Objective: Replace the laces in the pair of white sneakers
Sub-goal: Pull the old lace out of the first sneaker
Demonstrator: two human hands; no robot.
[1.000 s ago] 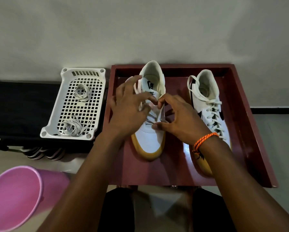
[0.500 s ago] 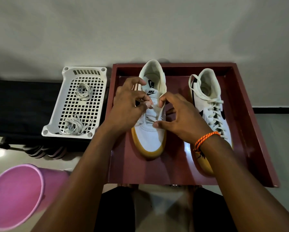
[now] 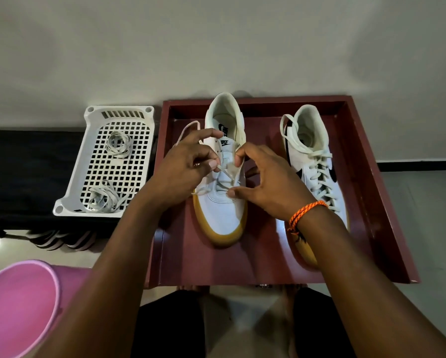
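Lace (image 3: 228, 169) of the left sneaker (image 3: 223, 177), sitting in the maroon tray (image 3: 387, 202), is being pinched by both grips: left hand (image 3: 188, 166), right hand (image 3: 268, 182). Risk: a slipping pinch is likely missing an eyelet.

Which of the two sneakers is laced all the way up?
The right-hand sneaker, untouched near the tray's right wall; the middle sneaker under both hands is only partly laced.

Two sneakers sit side by side in the tray (image 3: 387, 208). The left sneaker (image 3: 223, 215) is near the middle, and the right sneaker (image 3: 312, 161) is to its right. Both hands are over the left sneaker. A basket (image 3: 149, 140) sits left of the tray with two lace bundles inside. A bucket (image 3: 17, 306) is nearest, at the left.
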